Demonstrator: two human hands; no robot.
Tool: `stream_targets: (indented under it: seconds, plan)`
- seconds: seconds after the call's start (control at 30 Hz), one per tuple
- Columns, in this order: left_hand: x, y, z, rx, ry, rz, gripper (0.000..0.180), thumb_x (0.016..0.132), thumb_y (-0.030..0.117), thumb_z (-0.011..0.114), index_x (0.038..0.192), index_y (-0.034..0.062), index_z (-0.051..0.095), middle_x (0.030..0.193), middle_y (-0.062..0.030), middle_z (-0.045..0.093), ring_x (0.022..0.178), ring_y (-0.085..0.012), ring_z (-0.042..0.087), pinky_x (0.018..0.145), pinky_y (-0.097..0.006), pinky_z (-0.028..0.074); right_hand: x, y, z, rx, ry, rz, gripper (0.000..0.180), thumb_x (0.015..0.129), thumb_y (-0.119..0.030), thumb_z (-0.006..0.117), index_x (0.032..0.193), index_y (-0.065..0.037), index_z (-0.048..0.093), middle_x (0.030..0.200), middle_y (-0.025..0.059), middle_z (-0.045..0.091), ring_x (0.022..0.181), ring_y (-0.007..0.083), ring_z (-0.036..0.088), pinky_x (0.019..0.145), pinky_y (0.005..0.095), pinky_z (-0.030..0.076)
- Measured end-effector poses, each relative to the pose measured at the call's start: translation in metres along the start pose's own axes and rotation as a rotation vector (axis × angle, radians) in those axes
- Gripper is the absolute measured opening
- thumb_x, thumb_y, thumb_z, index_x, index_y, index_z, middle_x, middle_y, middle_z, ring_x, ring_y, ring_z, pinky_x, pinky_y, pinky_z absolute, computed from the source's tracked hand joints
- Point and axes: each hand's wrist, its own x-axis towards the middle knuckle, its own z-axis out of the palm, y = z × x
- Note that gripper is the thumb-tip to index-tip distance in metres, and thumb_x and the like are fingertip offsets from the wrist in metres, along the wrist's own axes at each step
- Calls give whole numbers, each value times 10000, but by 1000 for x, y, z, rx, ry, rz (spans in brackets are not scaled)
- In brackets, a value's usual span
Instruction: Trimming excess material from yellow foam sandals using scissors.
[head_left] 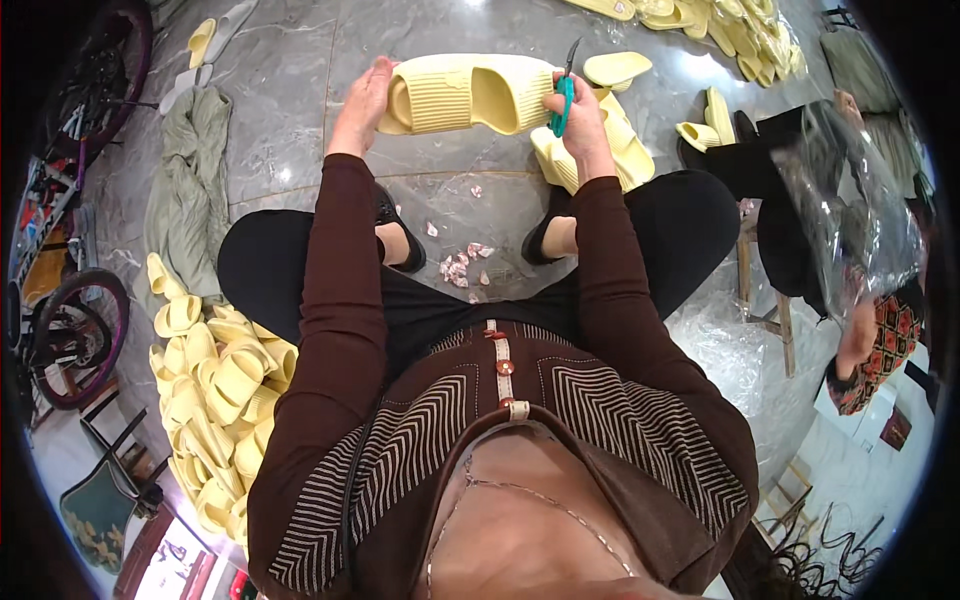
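Note:
I hold a pale yellow ribbed foam slipper [455, 95] out in front of me, sideways between both hands. My left hand [362, 98] grips its left end. My right hand [577, 108] holds the slipper's right end together with small teal-handled scissors [565, 92], their blades pointing up. Small pinkish trimmings [462, 262] lie on the grey floor between my feet.
A heap of yellow slippers [215, 390] lies at my left, more slippers [600, 145] by my right knee and at the far right [730, 25]. A green cloth [190, 190] and bicycles [70, 300] are at left. Another person at right holds a clear plastic bag [850, 215].

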Motion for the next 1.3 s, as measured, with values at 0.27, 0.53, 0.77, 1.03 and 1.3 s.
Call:
stream_targets:
  seconds: [0.27, 0.53, 0.77, 1.03, 1.3]
  plan:
    - [-5, -22, 2, 66, -135, 37, 500, 854, 416, 482, 1112, -12, 509, 1054, -90, 558, 965, -152, 512, 834, -273, 393, 0, 26, 2, -55, 9, 22, 395, 666, -45, 622, 1036, -4, 492, 870, 28, 521, 753, 102, 500, 660, 209, 413]
    - [26, 53, -70, 738, -154, 122, 505, 746, 226, 609, 1151, -42, 468, 1039, -171, 567, 958, -205, 539, 836, -298, 411, 3, 96, -17, -959, 318, -8, 317, 706, -124, 576, 993, -10, 502, 799, 128, 606, 746, 254, 592, 732, 334, 425]
    - [-85, 143, -250, 943, 296, 60, 441, 810, 218, 516, 1161, -43, 461, 1057, -134, 548, 919, -174, 523, 792, -279, 418, -21, 98, -77, -1537, 508, 202, 245, 734, -204, 561, 914, -55, 487, 827, 149, 611, 821, 286, 592, 747, 426, 399]
    - [-402, 147, -389, 247, 1116, -340, 345, 828, 222, 517, 1060, -32, 537, 1001, -103, 557, 892, -189, 538, 773, -299, 424, -52, 161, -86, -771, 912, 188, 318, 746, -75, 550, 1038, 23, 470, 919, 181, 571, 881, 290, 552, 777, 365, 428]
    - [-710, 107, -425, 1385, 1202, -925, 293, 729, -7, 490, 1010, 48, 548, 929, -111, 574, 866, -202, 565, 717, -324, 466, -29, 273, -165, -671, 981, 632, 228, 675, -180, 666, 849, -44, 613, 723, 96, 605, 597, 255, 559, 532, 365, 447]
